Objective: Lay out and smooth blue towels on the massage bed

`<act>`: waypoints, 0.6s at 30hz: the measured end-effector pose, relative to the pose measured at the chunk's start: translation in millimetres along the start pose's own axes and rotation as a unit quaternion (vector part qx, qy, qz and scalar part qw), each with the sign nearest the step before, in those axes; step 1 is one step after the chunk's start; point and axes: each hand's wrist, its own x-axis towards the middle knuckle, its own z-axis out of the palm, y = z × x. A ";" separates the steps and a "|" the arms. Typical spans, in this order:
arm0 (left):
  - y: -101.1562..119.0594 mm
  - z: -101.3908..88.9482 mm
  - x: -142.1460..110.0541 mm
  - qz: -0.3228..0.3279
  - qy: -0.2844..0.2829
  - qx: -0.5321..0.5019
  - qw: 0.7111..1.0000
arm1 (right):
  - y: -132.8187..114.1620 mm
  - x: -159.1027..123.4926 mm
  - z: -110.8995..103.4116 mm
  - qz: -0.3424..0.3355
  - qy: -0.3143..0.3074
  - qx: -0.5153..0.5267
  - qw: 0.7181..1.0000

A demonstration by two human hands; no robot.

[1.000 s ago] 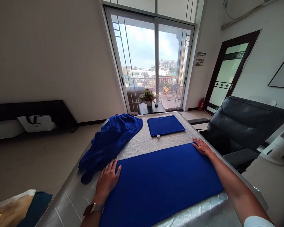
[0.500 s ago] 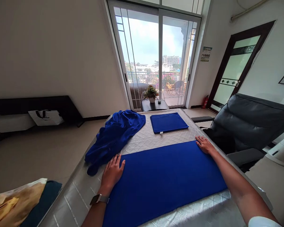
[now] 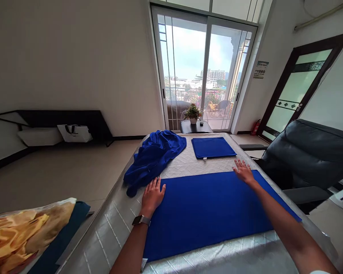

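Note:
A long, flat piece of folded blue fabric (image 3: 205, 209) lies smooth across the mattress (image 3: 111, 228). At its far left corner my left hand (image 3: 153, 195) rests flat, fingers extended; a watch is on that wrist. My right hand (image 3: 243, 172) is at the fabric's far edge, a little in from the far right corner, with fingers spread and nothing in them. I cannot tell whether it presses on the fabric. Just beyond my left hand lies a crumpled blue cloth (image 3: 157, 156). A neatly folded blue cloth (image 3: 213, 147) with a small white tag sits farther back.
A black padded chair (image 3: 316, 152) stands close along the right side. Yellow and teal fabric (image 3: 31, 232) is piled at the lower left. Beyond the far end are a small table (image 3: 196, 127) with a potted plant (image 3: 193, 112) and a sliding glass door (image 3: 185, 57).
My right hand has shifted inward from the fabric's far right corner, which now shows. My left hand stays at the left corner. The view has turned slightly left.

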 end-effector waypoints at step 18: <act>-0.9 1.6 -1.9 0.018 0.018 0.008 1.000 | -327.2 -154.9 -6.6 -0.240 -0.057 0.236 0.940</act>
